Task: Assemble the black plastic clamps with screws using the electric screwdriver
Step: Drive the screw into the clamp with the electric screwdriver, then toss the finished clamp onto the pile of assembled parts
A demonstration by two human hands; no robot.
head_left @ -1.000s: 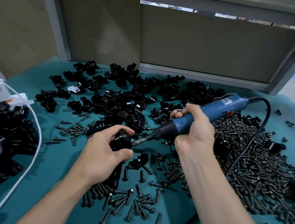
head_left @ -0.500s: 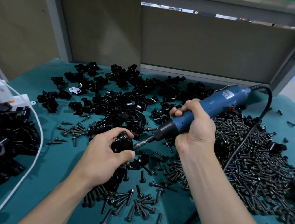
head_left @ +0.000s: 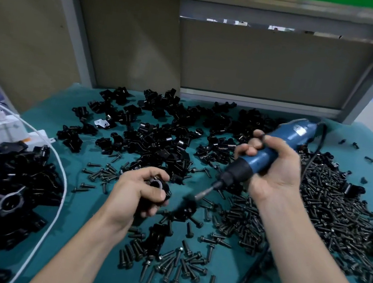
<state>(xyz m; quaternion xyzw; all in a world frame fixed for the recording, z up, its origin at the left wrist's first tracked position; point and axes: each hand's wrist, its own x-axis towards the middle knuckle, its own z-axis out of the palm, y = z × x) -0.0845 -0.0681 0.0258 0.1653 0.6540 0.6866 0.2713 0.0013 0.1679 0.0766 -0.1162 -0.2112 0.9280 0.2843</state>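
My left hand (head_left: 135,194) grips a black plastic clamp (head_left: 161,187) just above the green table, thumb curled over it. My right hand (head_left: 272,168) holds the blue electric screwdriver (head_left: 273,148) at a slant, its bit (head_left: 204,192) pointing down-left, a short gap to the right of the clamp and above another black clamp (head_left: 187,207) lying on the table. Loose black screws (head_left: 177,265) lie in front of me, and a large heap of screws (head_left: 329,209) spreads to the right.
A wide scatter of black clamp parts (head_left: 157,137) covers the back of the table. A pile of black clamps (head_left: 1,192) sits at the left with a white cable (head_left: 59,186) running past it. The screwdriver's black cord (head_left: 248,274) trails toward me.
The screwdriver bit has drawn back from the clamp in my left hand and swung lower and to the right. My left hand has turned the clamp slightly and lowered.
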